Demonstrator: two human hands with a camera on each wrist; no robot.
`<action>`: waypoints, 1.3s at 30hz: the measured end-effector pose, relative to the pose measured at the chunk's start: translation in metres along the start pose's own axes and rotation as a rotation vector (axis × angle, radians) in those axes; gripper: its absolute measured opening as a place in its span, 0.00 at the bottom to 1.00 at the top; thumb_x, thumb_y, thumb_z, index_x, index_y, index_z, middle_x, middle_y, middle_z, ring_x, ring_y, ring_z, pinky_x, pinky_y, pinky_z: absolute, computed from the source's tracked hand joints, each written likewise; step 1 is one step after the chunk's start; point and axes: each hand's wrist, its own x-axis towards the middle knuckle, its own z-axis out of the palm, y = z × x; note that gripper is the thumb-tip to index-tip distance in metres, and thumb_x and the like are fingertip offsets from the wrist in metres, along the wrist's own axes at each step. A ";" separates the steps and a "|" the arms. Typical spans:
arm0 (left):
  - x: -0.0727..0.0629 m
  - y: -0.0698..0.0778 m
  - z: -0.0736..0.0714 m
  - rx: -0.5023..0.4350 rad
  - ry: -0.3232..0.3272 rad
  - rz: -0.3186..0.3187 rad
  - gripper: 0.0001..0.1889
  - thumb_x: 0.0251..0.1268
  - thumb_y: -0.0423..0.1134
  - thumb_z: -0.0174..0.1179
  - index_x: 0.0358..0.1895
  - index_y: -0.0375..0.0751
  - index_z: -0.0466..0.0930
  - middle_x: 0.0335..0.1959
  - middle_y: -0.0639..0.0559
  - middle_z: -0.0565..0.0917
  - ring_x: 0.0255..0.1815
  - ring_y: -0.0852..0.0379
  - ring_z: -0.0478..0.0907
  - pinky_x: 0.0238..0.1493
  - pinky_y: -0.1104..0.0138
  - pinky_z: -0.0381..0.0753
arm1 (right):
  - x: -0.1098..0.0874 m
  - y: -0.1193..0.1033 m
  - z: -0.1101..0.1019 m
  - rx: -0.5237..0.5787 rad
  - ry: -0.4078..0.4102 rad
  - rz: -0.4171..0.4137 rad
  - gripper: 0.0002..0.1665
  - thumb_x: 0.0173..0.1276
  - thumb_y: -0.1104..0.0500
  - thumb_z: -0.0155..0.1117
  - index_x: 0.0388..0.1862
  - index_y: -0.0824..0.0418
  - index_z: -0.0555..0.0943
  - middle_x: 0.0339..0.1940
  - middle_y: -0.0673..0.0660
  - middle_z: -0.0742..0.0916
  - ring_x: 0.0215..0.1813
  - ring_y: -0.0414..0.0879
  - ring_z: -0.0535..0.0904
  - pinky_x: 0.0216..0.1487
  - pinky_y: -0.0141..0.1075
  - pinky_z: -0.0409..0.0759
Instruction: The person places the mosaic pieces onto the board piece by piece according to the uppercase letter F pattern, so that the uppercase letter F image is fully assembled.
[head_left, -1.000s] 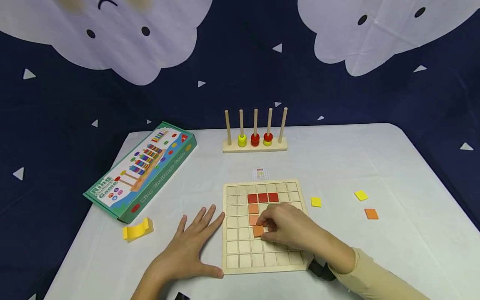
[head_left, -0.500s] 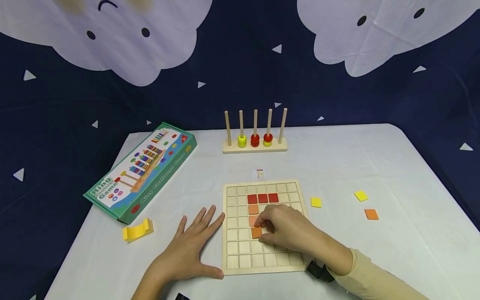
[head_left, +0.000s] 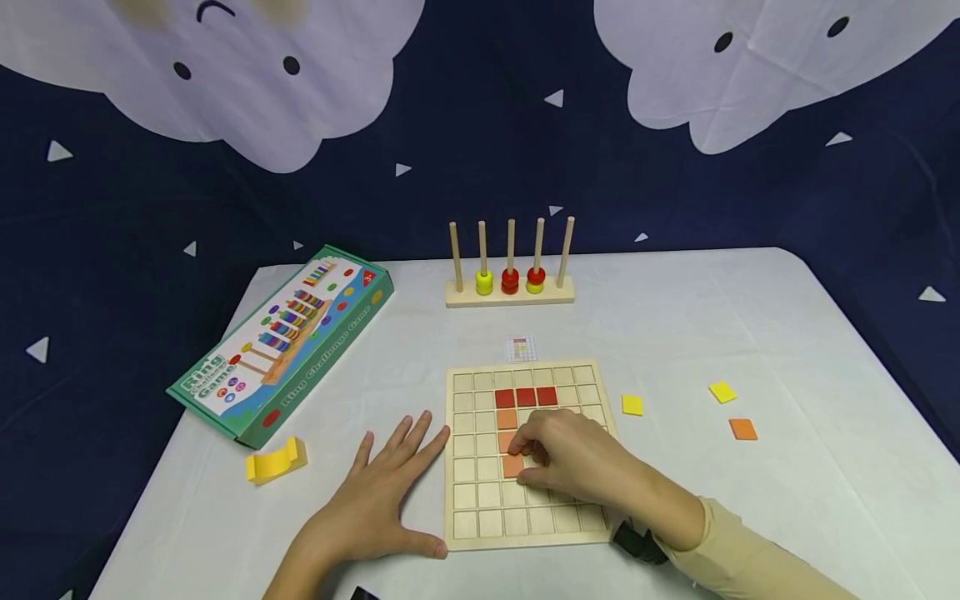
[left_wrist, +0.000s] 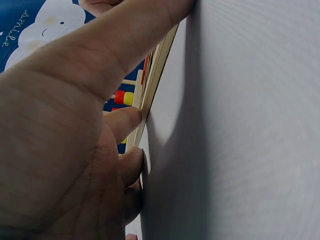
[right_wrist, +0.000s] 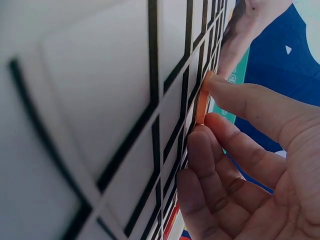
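A wooden grid board [head_left: 477, 522] lies on the table, three red tiles [head_left: 526, 397] in a row near its top. Below the leftmost one, orange tiles run down a column. Thumb and index finger of my right hand [head_left: 573, 454] pinch the lowest orange tile [head_left: 512, 466] at its edges, as the right wrist view shows with that tile [right_wrist: 202, 100] sitting at the grid. My left hand [head_left: 378, 500] rests on the table with fingers spread, its index fingertip and thumb at the board's left edge. In the left wrist view the board [left_wrist: 159, 65] shows edge-on.
Two yellow tiles, one near [head_left: 632, 405] and one farther [head_left: 722, 392], lie right of the board with a loose orange tile [head_left: 743, 429]. Behind are a pattern card [head_left: 521, 348] and a peg stand [head_left: 510, 302] with rings. A green box [head_left: 300, 350] and yellow arched block [head_left: 276, 461] are left.
The lowest orange tile, tilted a second ago, has shifted slightly left and down and now lines up with its square. My right hand moved slightly with it; the left hand stayed still.
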 end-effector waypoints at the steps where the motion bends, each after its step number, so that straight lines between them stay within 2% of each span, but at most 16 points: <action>1: 0.000 0.000 0.000 -0.003 -0.001 -0.002 0.69 0.38 0.77 0.78 0.88 0.64 0.54 0.91 0.54 0.50 0.92 0.39 0.46 0.82 0.24 0.39 | 0.000 0.000 0.000 0.001 0.001 -0.001 0.12 0.57 0.59 0.85 0.39 0.50 0.91 0.29 0.40 0.81 0.32 0.29 0.71 0.34 0.28 0.73; 9: 0.000 0.000 0.000 -0.006 -0.007 -0.009 0.69 0.38 0.78 0.78 0.88 0.64 0.54 0.91 0.54 0.50 0.92 0.39 0.45 0.81 0.24 0.38 | -0.001 -0.001 0.001 -0.019 0.011 -0.006 0.11 0.57 0.59 0.84 0.39 0.49 0.91 0.28 0.40 0.81 0.32 0.29 0.71 0.39 0.30 0.72; 16: 0.000 0.001 -0.001 0.002 -0.007 -0.016 0.69 0.37 0.78 0.78 0.88 0.64 0.54 0.91 0.54 0.49 0.92 0.39 0.45 0.82 0.24 0.38 | 0.001 -0.001 0.002 0.000 0.010 -0.019 0.11 0.58 0.61 0.83 0.39 0.52 0.91 0.29 0.41 0.82 0.33 0.30 0.72 0.33 0.27 0.74; 27: 0.000 0.001 -0.001 -0.007 -0.007 -0.007 0.69 0.38 0.77 0.78 0.88 0.64 0.54 0.91 0.54 0.49 0.92 0.39 0.46 0.82 0.24 0.38 | 0.000 0.001 0.003 0.003 0.011 -0.035 0.10 0.58 0.61 0.83 0.38 0.51 0.91 0.29 0.41 0.82 0.32 0.29 0.71 0.32 0.26 0.74; 31: -0.001 0.001 -0.001 -0.008 -0.005 -0.005 0.69 0.39 0.77 0.78 0.88 0.64 0.54 0.92 0.54 0.49 0.92 0.39 0.46 0.82 0.24 0.38 | -0.003 0.005 -0.001 0.004 0.007 -0.030 0.10 0.60 0.60 0.82 0.39 0.50 0.91 0.29 0.41 0.83 0.32 0.30 0.73 0.35 0.27 0.75; 39: -0.001 0.002 -0.002 -0.015 -0.006 -0.005 0.69 0.39 0.77 0.79 0.88 0.63 0.54 0.92 0.54 0.49 0.92 0.39 0.45 0.82 0.25 0.37 | -0.012 0.023 -0.017 0.091 0.007 0.018 0.11 0.62 0.60 0.83 0.43 0.52 0.91 0.35 0.41 0.89 0.34 0.33 0.77 0.38 0.28 0.79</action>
